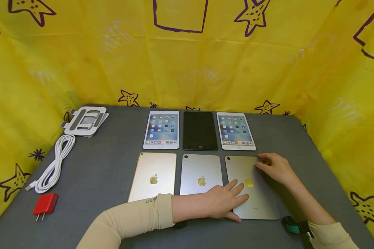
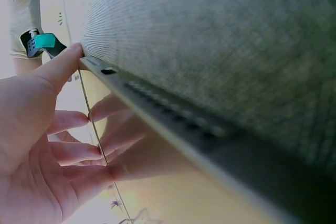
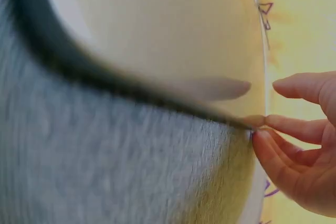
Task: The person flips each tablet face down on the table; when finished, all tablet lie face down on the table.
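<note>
Six tablets lie in two rows on the grey table. My left hand (image 1: 222,202) spreads its fingers over the left part of the nearest-right tablet (image 1: 258,204), which lies back up with a gold apple logo. The thumb touches its lower edge, where a port and speaker holes show in the left wrist view. At the tablet's far right corner, my right hand (image 1: 277,167) touches the edge with its fingertips, while one digit stands apart from the back in the right wrist view. Beside it are a lilac tablet (image 1: 201,167) and a gold tablet (image 1: 156,166), partly covered by my left arm.
In the back row are a white tablet (image 1: 162,129) and another white tablet (image 1: 236,131), both lit, with a dark-screened tablet (image 1: 200,131) between them. At left lie a folding stand (image 1: 85,121), a coiled white cable (image 1: 54,166) and a red charger (image 1: 45,203). Yellow cloth surrounds the table.
</note>
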Demonstrator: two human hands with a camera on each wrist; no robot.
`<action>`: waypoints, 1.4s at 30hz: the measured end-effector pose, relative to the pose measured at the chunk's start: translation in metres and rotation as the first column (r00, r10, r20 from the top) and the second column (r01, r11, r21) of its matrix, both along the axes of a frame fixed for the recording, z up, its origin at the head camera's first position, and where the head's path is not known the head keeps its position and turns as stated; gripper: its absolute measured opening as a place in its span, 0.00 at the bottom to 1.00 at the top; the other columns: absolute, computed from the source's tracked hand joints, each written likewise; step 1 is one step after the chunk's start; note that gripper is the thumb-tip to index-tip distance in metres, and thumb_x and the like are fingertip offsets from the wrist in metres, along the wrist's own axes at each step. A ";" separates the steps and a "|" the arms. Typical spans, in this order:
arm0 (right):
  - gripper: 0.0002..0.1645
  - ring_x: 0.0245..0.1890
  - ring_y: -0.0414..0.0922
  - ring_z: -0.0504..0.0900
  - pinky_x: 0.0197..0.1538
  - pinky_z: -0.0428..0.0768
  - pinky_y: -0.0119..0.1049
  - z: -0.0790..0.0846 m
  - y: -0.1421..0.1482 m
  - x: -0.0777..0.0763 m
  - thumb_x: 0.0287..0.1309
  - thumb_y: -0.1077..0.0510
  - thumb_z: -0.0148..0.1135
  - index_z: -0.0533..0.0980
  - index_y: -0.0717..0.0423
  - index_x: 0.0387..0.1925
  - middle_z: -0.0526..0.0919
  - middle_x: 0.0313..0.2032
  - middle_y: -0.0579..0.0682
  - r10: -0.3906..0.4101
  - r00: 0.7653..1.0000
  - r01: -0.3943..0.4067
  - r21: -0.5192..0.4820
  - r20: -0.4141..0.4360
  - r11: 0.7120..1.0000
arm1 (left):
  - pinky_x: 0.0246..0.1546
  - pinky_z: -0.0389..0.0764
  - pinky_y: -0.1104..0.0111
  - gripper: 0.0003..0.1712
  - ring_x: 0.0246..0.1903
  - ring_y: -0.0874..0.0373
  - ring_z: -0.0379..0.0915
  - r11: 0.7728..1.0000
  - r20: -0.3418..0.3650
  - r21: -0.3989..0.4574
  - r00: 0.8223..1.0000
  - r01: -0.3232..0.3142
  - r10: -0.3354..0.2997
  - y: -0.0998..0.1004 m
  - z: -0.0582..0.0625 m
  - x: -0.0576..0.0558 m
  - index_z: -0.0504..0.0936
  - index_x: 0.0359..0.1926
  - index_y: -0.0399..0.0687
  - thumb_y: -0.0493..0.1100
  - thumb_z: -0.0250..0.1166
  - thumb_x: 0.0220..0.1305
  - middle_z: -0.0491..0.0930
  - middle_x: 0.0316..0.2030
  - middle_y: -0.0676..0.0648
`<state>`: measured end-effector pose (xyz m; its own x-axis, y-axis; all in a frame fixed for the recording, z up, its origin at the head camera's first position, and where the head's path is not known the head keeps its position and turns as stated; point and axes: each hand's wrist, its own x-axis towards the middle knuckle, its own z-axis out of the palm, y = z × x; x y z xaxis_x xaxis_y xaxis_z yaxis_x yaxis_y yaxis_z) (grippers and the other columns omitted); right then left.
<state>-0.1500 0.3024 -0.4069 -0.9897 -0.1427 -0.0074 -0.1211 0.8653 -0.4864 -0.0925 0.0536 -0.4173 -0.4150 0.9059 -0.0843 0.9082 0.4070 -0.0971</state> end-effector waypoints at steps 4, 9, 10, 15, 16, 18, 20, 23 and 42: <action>0.23 0.42 0.58 0.78 0.42 0.76 0.54 0.002 -0.010 -0.002 0.63 0.54 0.62 0.77 0.66 0.54 0.77 0.49 0.66 0.010 0.998 -0.013 -0.035 -0.067 0.999 | 0.50 0.77 0.71 0.41 0.68 0.52 0.59 1.000 0.004 -0.009 1.000 0.021 -0.021 -0.003 0.003 -0.003 0.67 0.69 0.59 0.74 0.50 0.63 0.64 0.68 0.48; 0.23 0.49 0.60 0.76 0.45 0.78 0.56 0.005 -0.031 -0.009 0.66 0.54 0.59 0.76 0.60 0.59 0.74 0.57 0.63 0.009 0.996 -0.021 -0.139 -0.085 0.990 | 0.54 0.74 0.69 0.32 0.62 0.59 0.66 0.996 0.091 0.091 0.995 0.023 -0.032 -0.016 0.012 -0.014 0.75 0.63 0.58 0.68 0.53 0.67 0.71 0.63 0.51; 0.23 0.51 0.59 0.76 0.46 0.78 0.55 0.006 -0.036 -0.010 0.67 0.53 0.59 0.75 0.58 0.60 0.73 0.58 0.62 0.003 0.998 -0.015 -0.174 -0.070 0.985 | 0.54 0.74 0.70 0.29 0.61 0.60 0.68 0.991 0.118 0.135 0.993 0.011 -0.027 -0.019 0.014 -0.017 0.76 0.62 0.58 0.66 0.55 0.67 0.72 0.62 0.52; 0.24 0.58 0.58 0.71 0.54 0.75 0.55 0.011 -0.071 -0.020 0.68 0.53 0.57 0.72 0.56 0.63 0.72 0.61 0.59 0.003 1.000 0.002 -0.392 0.014 0.920 | 0.49 0.77 0.71 0.20 0.55 0.62 0.73 0.913 0.231 0.390 0.972 -0.122 0.031 -0.045 0.028 -0.037 0.81 0.55 0.54 0.55 0.60 0.68 0.77 0.56 0.53; 0.24 0.59 0.58 0.71 0.55 0.74 0.54 0.012 -0.079 -0.022 0.69 0.54 0.57 0.72 0.56 0.64 0.72 0.61 0.59 0.009 1.000 0.004 -0.438 0.026 0.899 | 0.50 0.77 0.70 0.19 0.55 0.61 0.73 0.884 0.255 0.438 0.965 -0.164 0.053 -0.051 0.030 -0.042 0.82 0.55 0.53 0.54 0.61 0.68 0.78 0.55 0.53; 0.25 0.60 0.57 0.70 0.55 0.72 0.53 0.013 -0.096 -0.026 0.68 0.56 0.56 0.71 0.58 0.64 0.72 0.62 0.60 0.022 0.999 0.004 -0.524 0.044 0.852 | 0.51 0.76 0.69 0.18 0.55 0.61 0.73 0.806 0.308 0.535 0.947 -0.254 0.094 -0.065 0.034 -0.053 0.82 0.54 0.51 0.51 0.62 0.68 0.79 0.54 0.53; 0.25 0.60 0.55 0.70 0.56 0.71 0.52 0.014 -0.112 -0.030 0.69 0.58 0.56 0.70 0.58 0.65 0.71 0.63 0.60 0.035 0.997 0.015 -0.601 0.071 0.799 | 0.53 0.76 0.66 0.17 0.55 0.59 0.73 0.693 0.382 0.629 0.916 -0.354 0.121 -0.080 0.037 -0.063 0.82 0.54 0.49 0.48 0.63 0.67 0.80 0.53 0.52; 0.25 0.61 0.53 0.69 0.58 0.69 0.52 0.013 -0.136 -0.035 0.68 0.59 0.55 0.70 0.57 0.66 0.70 0.63 0.60 0.055 0.992 0.038 -0.686 0.113 0.727 | 0.54 0.76 0.61 0.15 0.52 0.55 0.76 0.466 0.511 0.727 0.851 -0.504 0.123 -0.102 0.039 -0.075 0.82 0.53 0.46 0.42 0.64 0.66 0.81 0.50 0.50; 0.29 0.68 0.52 0.64 0.68 0.62 0.47 -0.005 -0.238 -0.055 0.67 0.63 0.54 0.64 0.62 0.68 0.67 0.67 0.59 0.192 0.949 0.082 -0.786 0.249 0.613 | 0.71 0.50 0.55 0.37 0.73 0.47 0.43 -0.243 0.958 0.282 0.257 -0.928 0.128 -0.207 0.018 -0.113 0.54 0.74 0.42 0.49 0.56 0.70 0.50 0.74 0.39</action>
<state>-0.2051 0.0645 -0.4120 -0.9489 -0.2835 -0.1383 0.1034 0.1343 -0.9855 -0.2060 -0.1531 -0.3991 -0.9703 -0.1924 -0.1468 -0.1701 0.1107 0.9792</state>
